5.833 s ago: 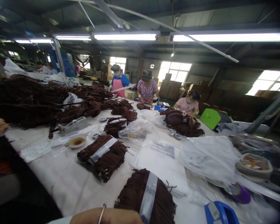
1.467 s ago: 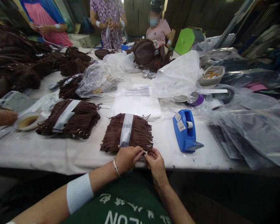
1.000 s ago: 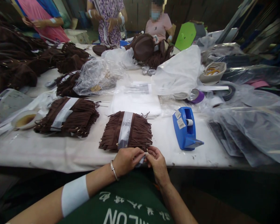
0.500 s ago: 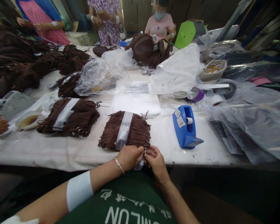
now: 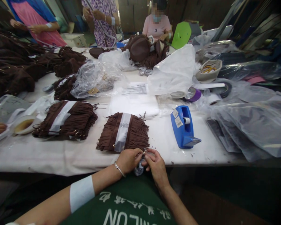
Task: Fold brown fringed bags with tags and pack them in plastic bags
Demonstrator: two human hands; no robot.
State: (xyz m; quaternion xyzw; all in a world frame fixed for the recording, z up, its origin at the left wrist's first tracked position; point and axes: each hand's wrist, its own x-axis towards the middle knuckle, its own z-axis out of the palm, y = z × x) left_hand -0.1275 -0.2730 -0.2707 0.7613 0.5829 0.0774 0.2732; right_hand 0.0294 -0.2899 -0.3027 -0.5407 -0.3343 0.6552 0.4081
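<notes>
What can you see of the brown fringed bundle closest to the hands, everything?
The brown fringed bundle looks like suede, folded into a squarish pad. A pale, shiny band crosses it near the middle, front to back, with fringe strips on both sides. Thin cords stick out at the far right corner, and a gold-coloured fitting shows by the band's near end. It lies flat on the white-covered table. The left hand and right hand are by its near right corner; contact is unclear.

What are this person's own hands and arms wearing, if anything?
Both hands are ungloved. The left hand has a thin silver-coloured bracelet at the wrist and a wide, pale blue-white band around the forearm. The right hand and its visible forearm show no bracelet, band or sleeve.
</notes>
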